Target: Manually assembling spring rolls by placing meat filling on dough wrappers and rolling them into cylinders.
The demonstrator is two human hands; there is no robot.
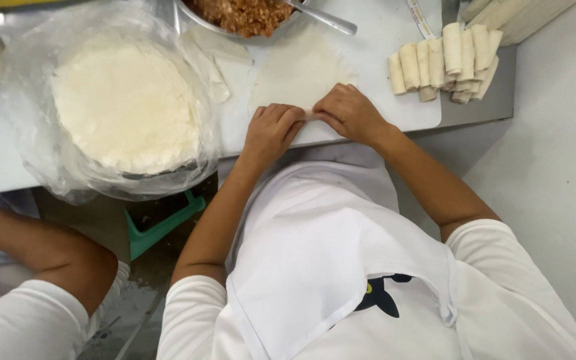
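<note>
Two hands roll the near edge of a thin wrapper on the white table.

The left hand (271, 130) and right hand (348, 112) sit side by side, fingers curled down and pinching the near edge of the pale round wrapper (298, 70), which lies flat on the table (381, 40) just beyond them. Far of it stands a metal bowl of brown filling (245, 15) with a spoon (325, 18). To the right lies a pile of finished rolls (448, 61). To the left, a stack of wrappers (125, 107) rests in a clear plastic bag. Another person's arm (48, 250) shows at the near left.
</note>
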